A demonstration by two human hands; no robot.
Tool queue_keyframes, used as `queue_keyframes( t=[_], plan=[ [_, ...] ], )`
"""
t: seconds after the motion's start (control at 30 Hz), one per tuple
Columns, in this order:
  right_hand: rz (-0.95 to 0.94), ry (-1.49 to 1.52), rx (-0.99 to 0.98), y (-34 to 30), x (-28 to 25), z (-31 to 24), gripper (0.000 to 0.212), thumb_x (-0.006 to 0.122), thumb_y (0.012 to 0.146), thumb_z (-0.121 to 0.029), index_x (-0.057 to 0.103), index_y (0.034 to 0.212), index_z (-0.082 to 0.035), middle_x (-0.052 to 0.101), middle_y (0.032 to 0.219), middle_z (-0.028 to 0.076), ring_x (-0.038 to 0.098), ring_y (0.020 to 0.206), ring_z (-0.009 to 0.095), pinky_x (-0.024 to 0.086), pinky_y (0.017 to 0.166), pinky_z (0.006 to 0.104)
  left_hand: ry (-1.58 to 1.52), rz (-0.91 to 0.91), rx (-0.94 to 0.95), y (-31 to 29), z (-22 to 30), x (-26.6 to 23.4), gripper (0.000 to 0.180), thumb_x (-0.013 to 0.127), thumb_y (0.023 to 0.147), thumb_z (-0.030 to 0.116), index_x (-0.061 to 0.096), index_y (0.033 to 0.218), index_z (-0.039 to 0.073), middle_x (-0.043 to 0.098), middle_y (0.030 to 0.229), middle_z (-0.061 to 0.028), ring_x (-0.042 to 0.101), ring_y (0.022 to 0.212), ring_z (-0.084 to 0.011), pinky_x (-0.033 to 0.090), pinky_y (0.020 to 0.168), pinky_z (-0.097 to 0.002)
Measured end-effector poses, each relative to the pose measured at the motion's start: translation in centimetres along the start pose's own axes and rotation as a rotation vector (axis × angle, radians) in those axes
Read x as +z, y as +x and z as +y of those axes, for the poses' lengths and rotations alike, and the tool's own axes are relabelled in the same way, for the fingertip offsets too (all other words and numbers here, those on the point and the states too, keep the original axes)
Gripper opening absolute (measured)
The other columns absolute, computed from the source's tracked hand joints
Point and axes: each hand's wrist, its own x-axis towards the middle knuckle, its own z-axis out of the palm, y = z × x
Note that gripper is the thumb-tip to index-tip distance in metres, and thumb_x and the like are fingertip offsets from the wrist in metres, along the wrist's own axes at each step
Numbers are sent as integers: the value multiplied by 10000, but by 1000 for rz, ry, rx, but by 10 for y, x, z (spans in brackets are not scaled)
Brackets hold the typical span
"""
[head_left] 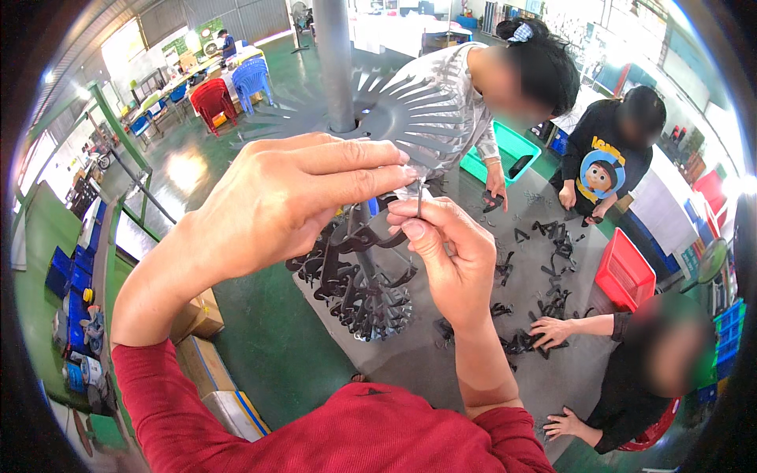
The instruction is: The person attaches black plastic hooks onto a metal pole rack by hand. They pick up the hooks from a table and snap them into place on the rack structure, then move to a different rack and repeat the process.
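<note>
A dark metal disc (430,126) with slots cut around its rim is mounted on an upright grey pole (335,63). My left hand (307,177) reaches across its near edge, fingers straight and together, the tips closed at the rim slots; its thumb is hidden below. Just under those fingertips my right hand (453,244) pinches a thin, upright grey metal piece (420,197) between thumb and fingers. Beneath both hands, many black curved clip-like parts (367,296) hang in a cluster around the pole.
Loose black parts (556,244) lie scattered over the grey table (426,378). A green tray (512,150) and a red basket (627,268) stand by it. Three co-workers handle parts along the far and right sides. Cardboard boxes (205,366) stand on the floor at left.
</note>
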Motion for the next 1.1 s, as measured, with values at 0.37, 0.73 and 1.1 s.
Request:
queue_keyframes(
  t=[0.37,0.73,1.1],
  plan=[
    [-165,345,153,6,-8,9,143,542,899,-36,621,996,32,655,938,83,630,815,144,483,703,239,38,-47,-11,6,1,-1,514,637,629,-73,638,1112,102,642,1097,-76,638,942,-282,538,772,-351],
    [96,415,-46,-7,14,26,132,516,895,4,611,975,49,653,849,108,637,745,180,507,703,287,68,-39,-8,9,4,5,554,608,628,-90,632,1140,119,641,1090,-60,635,957,-265,528,788,-346],
    [112,409,-94,-7,9,26,137,506,894,20,594,987,71,654,831,129,650,743,203,531,709,317,49,-49,10,13,4,8,573,591,595,-67,624,1145,92,636,1094,-83,632,968,-281,530,784,-358]
  ],
)
